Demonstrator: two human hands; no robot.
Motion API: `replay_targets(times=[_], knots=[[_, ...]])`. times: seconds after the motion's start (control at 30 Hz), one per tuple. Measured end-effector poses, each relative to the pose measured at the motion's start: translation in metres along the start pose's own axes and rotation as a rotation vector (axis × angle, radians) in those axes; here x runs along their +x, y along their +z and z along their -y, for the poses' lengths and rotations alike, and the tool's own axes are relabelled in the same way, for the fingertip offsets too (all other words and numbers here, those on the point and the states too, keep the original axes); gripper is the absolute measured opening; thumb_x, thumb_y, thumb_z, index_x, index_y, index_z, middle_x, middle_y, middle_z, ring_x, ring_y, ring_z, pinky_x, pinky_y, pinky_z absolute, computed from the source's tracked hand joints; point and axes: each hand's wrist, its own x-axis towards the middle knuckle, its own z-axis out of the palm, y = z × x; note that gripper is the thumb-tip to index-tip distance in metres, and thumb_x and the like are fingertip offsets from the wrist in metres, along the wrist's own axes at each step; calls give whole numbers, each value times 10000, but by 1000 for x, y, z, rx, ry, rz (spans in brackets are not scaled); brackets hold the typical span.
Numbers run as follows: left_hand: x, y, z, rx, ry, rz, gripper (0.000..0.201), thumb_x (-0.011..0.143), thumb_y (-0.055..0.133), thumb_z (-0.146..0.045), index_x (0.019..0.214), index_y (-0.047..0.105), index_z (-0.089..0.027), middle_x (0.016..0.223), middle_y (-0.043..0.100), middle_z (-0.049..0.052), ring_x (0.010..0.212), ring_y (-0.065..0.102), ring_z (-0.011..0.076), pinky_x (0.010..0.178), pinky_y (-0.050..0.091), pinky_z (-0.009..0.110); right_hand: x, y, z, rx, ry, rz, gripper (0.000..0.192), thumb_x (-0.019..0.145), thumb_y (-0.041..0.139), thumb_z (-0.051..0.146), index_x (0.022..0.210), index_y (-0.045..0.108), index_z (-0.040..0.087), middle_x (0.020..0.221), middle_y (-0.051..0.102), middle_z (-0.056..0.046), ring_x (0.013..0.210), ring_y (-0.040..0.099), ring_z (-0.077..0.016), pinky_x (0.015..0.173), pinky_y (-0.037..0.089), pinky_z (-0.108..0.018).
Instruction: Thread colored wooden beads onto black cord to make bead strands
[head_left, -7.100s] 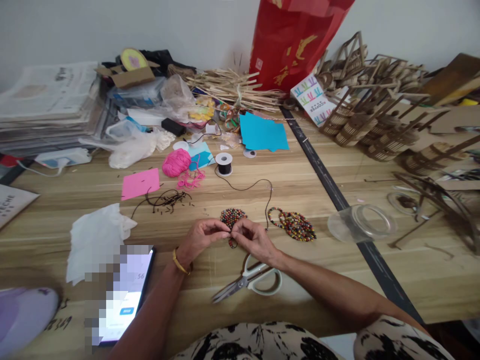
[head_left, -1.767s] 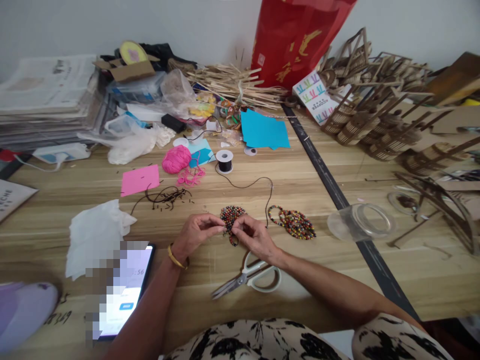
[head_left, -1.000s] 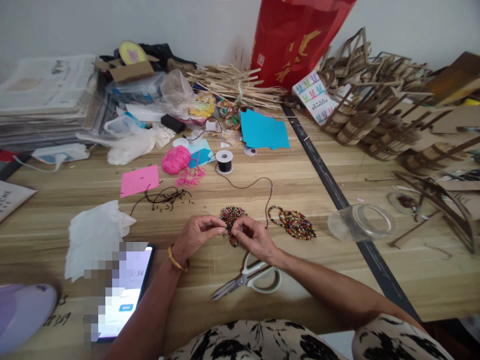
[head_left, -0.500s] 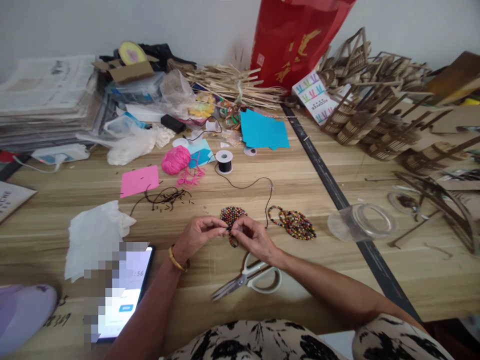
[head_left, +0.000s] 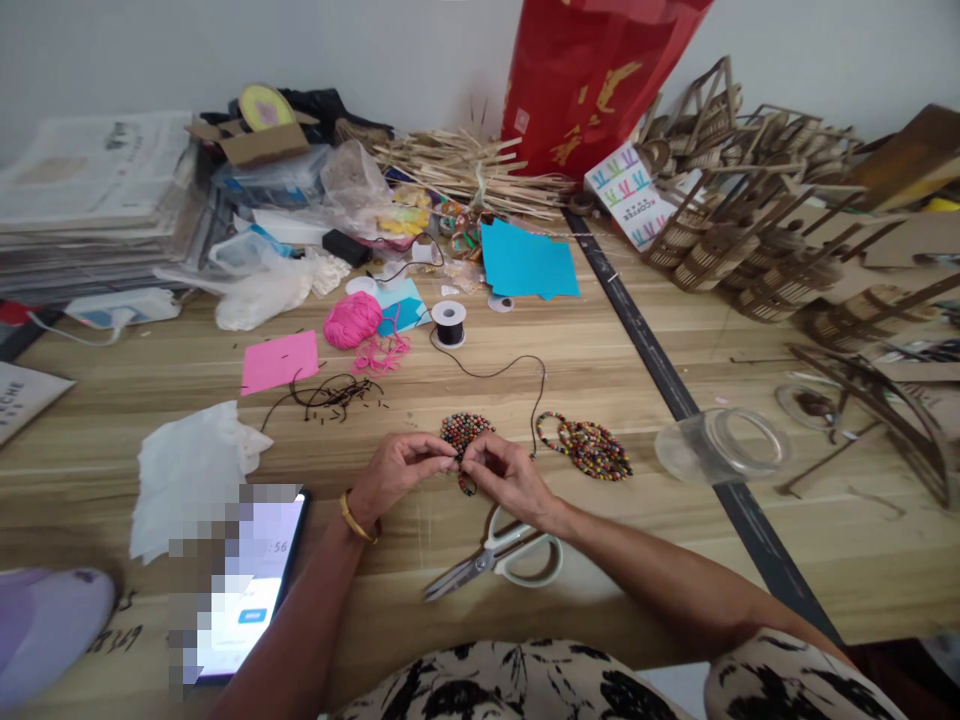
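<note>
**A:** What takes up the most room here?

**B:** The wooden table [head_left: 585, 370]; at its far edge stands a red bag [head_left: 585, 80], with a stack of newspapers [head_left: 82, 200] to the left and a heap of wooden lattice pieces [head_left: 750, 220] to the right.

**A:** And nearer in?

**B:** A white cloth [head_left: 187, 470] beside a phone [head_left: 251, 585]; scissors [head_left: 495, 560] lie just under the right wrist; a blue sheet [head_left: 525, 262], a pink sheet [head_left: 279, 362], a pink yarn ball [head_left: 352, 320] and a spool of black cord [head_left: 448, 324] lie farther out.

**A:** The hands?

**B:** The left hand [head_left: 394, 472] and right hand [head_left: 510, 478] meet fingertip to fingertip, both pinched narrow on a beaded string [head_left: 463, 440] at the table's middle; a second bead cluster [head_left: 589, 447] lies just right of them, untouched.
</note>
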Motion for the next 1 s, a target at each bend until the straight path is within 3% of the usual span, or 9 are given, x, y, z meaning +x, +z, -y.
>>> replay_targets(times=[1.0], knots=[[1,0,0,5,34,14,120,643,704,-197,737,692,-122,705,703,32,652,613,125,640,480,213,0,0,-1,10,-33,26,179,837,551,311,778,539,142,646,517,5,568,461,-86,525,366,-198]])
